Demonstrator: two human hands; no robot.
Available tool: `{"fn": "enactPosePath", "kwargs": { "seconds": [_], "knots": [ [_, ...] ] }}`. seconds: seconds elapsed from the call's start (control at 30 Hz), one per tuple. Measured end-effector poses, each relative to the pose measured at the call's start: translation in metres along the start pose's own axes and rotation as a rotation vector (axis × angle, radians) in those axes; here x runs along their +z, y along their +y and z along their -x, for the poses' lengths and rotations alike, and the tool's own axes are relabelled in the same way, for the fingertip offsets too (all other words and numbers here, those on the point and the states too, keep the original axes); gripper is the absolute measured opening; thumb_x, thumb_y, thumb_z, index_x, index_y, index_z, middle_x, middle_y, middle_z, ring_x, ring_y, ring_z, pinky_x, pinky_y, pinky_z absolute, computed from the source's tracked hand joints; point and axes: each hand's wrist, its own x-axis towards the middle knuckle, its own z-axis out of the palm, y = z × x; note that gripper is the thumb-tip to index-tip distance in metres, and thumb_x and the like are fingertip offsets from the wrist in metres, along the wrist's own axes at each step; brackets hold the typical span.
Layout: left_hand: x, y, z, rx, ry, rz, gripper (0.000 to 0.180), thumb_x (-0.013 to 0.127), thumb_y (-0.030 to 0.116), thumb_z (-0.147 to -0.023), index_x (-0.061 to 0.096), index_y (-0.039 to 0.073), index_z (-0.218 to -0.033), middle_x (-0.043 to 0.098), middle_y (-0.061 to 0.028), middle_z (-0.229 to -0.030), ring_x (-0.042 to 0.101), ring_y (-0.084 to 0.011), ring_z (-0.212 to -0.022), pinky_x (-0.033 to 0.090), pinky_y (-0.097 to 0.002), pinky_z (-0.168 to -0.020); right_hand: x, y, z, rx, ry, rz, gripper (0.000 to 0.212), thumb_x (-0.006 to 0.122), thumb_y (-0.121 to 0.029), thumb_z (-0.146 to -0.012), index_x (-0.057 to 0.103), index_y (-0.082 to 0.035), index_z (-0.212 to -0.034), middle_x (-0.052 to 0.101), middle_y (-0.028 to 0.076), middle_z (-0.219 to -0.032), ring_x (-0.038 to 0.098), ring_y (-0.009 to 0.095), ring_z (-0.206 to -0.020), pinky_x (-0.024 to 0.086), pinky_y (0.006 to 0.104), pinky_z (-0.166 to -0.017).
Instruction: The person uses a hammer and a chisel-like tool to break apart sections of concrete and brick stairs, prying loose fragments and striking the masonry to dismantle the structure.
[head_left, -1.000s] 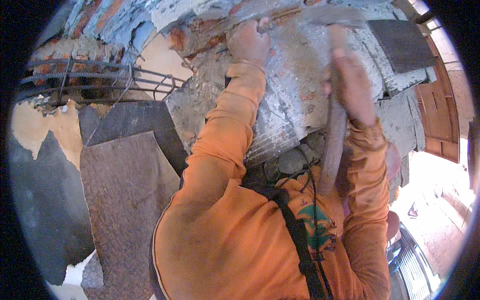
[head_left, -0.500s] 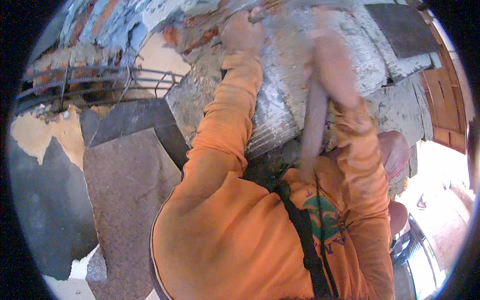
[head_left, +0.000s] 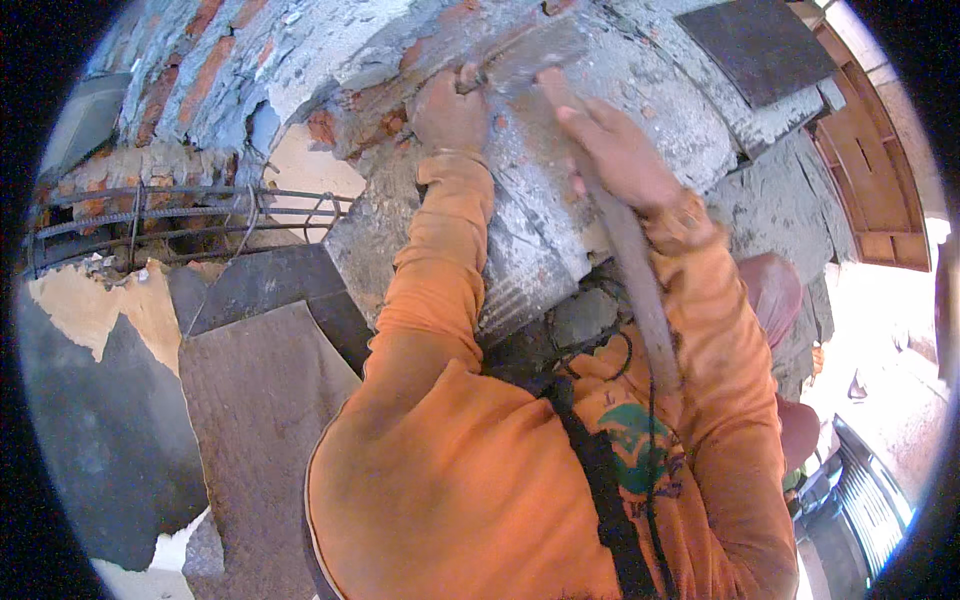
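My left hand [head_left: 448,118] is closed on a short metal chisel [head_left: 468,85], most of it hidden in the fist; only its end shows beside the thumb. My right hand [head_left: 628,160] grips a hammer by its long wooden handle [head_left: 640,285], whose lower end reaches back towards my right forearm. The blurred hammer head [head_left: 538,58] is at the chisel's end; whether they touch I cannot tell. Both hands are over a broken grey masonry block [head_left: 540,215], with exposed red brick [head_left: 395,122] left of the left hand.
Bare steel reinforcing bars [head_left: 190,212] stick out at the left. Below them lie dark and brown boards [head_left: 260,390]. A dark square tile [head_left: 757,52] rests on the masonry at upper right, near a brown wooden panel [head_left: 875,165]. Rough blue-painted brickwork [head_left: 230,60] rises at upper left.
The hammer has swung leftwards, bringing its head near the chisel, and its handle now tilts the other way. My left hand appears slightly lower and further left as the view shifts.
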Motion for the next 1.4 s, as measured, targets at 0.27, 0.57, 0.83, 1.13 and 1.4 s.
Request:
{"fn": "enactPosePath", "kwargs": {
  "seconds": [0.27,0.57,0.83,1.13,1.4],
  "knots": [
    [0.013,0.001,0.001,0.154,0.121,0.029,0.035,0.055,0.036,-0.087,0.063,0.004,-0.075,0.064,-0.0193,-0.08,0.06,-0.0412,-0.08,0.045,-0.0511,-0.072,0.015,0.045,-0.018,-0.694,0.315,0.581,0.033,0.049,-0.037,-0.094,0.052,-0.005,-0.101,0.054,0.005,-0.066,0.054,0.014,-0.05,0.043,0.0267,-0.046],
    [0.009,-0.004,0.003,0.191,0.072,-0.047,0.033,0.054,0.037,-0.086,0.065,0.006,-0.089,0.065,-0.019,-0.09,0.06,-0.04,-0.087,0.045,-0.049,-0.079,0.004,0.028,-0.006,-0.668,0.255,0.394,0.04,0.045,-0.039,-0.095,0.056,0.0,-0.094,0.056,0.01,-0.065,0.056,0.02,-0.046,0.046,0.0325,-0.047],
    [0.011,-0.006,0.005,0.132,0.084,-0.072,0.037,0.053,0.041,-0.087,0.065,0.005,-0.085,0.065,-0.0205,-0.089,0.06,-0.0403,-0.087,0.045,-0.0491,-0.078,0.007,-0.004,0.01,-0.02,0.146,-0.185,0.042,0.049,-0.04,-0.093,0.053,0.0,-0.103,0.053,0.004,-0.066,0.052,0.014,-0.048,0.043,0.0275,-0.047],
    [-0.011,-0.009,0.001,0.128,0.437,0.08,0.031,0.057,0.028,-0.087,0.06,0.002,-0.069,0.063,-0.0206,-0.076,0.059,-0.0385,-0.07,0.043,-0.0482,-0.062,-0.015,-0.016,0.04,0.129,-0.114,-0.13,0.04,0.047,-0.037,-0.095,0.048,0.0,-0.111,0.05,0.002,-0.064,0.049,0.011,-0.045,0.04,0.0263,-0.044],
    [-0.027,-0.008,0.015,0.287,0.202,0.226,0.042,0.05,0.042,-0.09,0.069,0.006,-0.1,0.067,-0.0205,-0.093,0.064,-0.0364,-0.09,0.049,-0.0438,-0.081,-0.077,0.021,0.124,0.21,0.115,-0.131,0.036,0.046,-0.037,-0.096,0.051,-0.002,-0.104,0.051,0.005,-0.062,0.051,0.015,-0.044,0.042,0.0302,-0.045]
  ]
}}
